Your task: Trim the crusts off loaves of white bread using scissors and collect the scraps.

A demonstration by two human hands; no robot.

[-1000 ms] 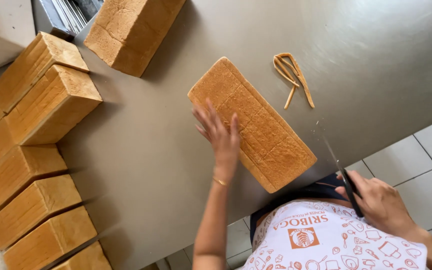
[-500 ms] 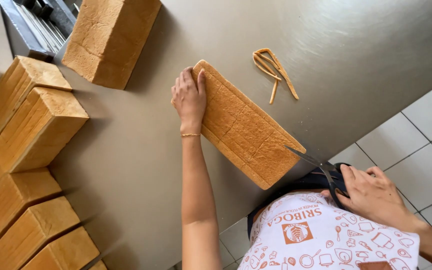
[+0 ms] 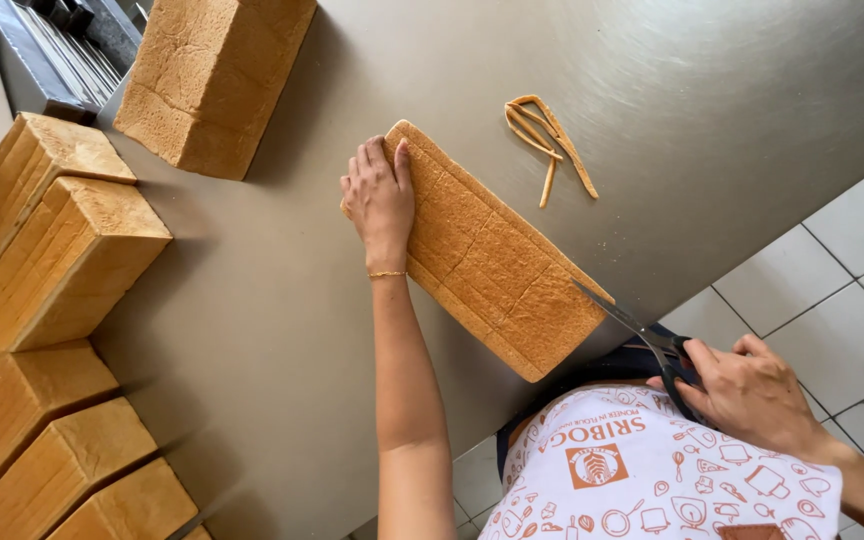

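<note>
fingers (image 3: 392,165) of left hand (image 3: 380,200) flat on loaf (image 3: 497,260) far end; right hand (image 3: 747,390) grips scissors (image 3: 642,335) (blades at near edge)

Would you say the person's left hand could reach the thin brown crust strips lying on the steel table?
Probably yes: the left hand rests on the flat bread slab, and only bare steel table lies between the slab and the crust strips.

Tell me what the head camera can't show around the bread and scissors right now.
- Scissors: handles hidden inside the right hand.
- Long loaf: far end covered by the left hand.
- Stacked loaves: cut off by the left and bottom edges.
- Big loaf: top cut by the frame.
</note>
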